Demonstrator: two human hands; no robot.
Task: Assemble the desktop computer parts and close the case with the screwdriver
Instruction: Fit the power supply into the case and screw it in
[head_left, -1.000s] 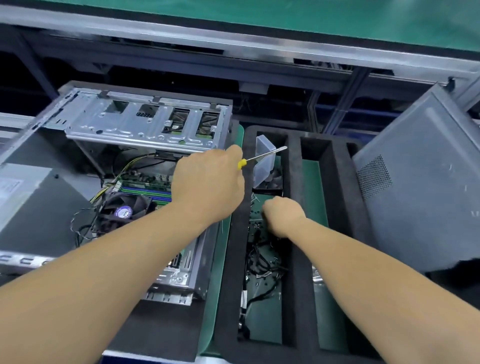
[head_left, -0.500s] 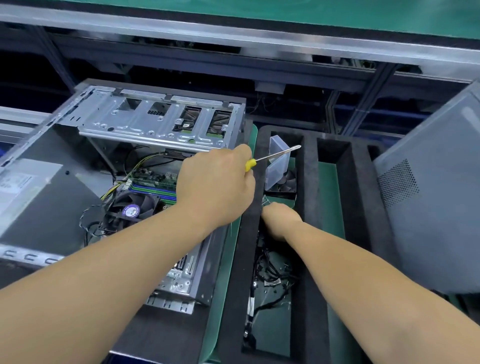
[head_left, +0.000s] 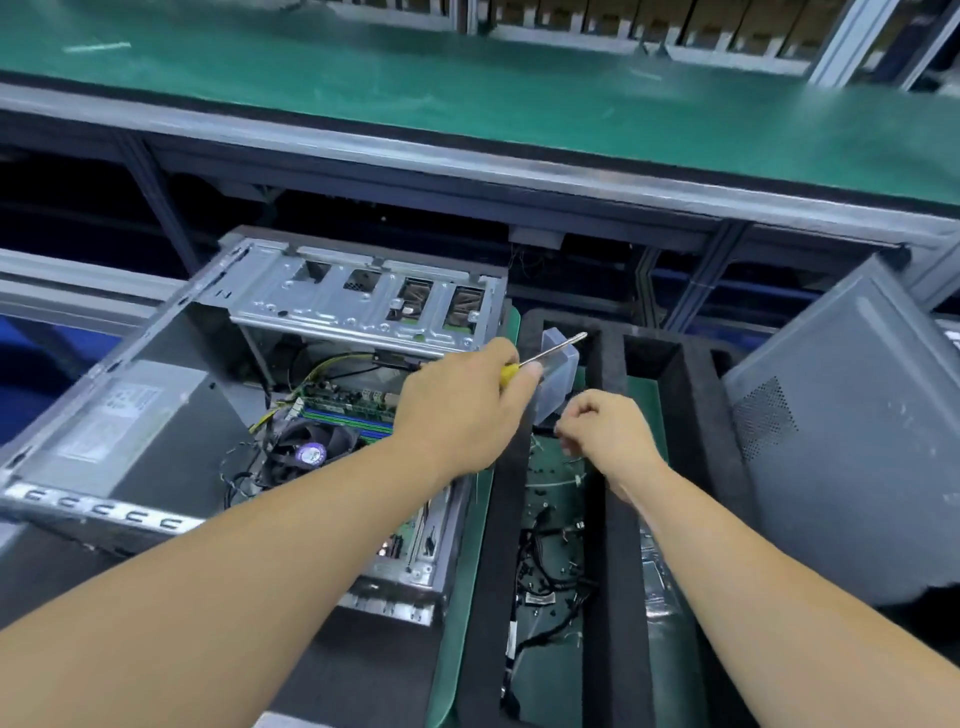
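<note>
The open desktop case (head_left: 171, 525) lies on its side at the left, showing its motherboard (head_left: 343, 408), CPU fan (head_left: 309, 453) and silver drive cage (head_left: 353, 306). Over the case's right edge, my left hand (head_left: 462, 410) grips the yellow-handled screwdriver (head_left: 556, 351), whose shaft points up and to the right. My right hand (head_left: 608, 431) hovers above the left compartment of the black foam tray (head_left: 608, 571). Its fingertips are pinched together as on something small that I cannot make out. The grey side panel (head_left: 852, 441) leans at the right.
A clear plastic box (head_left: 563, 374) stands at the far end of the tray's left compartment, over a small fan. Black cables (head_left: 550, 571) and small screws lie on that compartment's green floor. A green conveyor belt (head_left: 467, 93) runs across the back.
My right hand has lifted out of the tray compartment and drawn its fingertips together. My left hand keeps hold of the screwdriver. The camera has tilted up.
</note>
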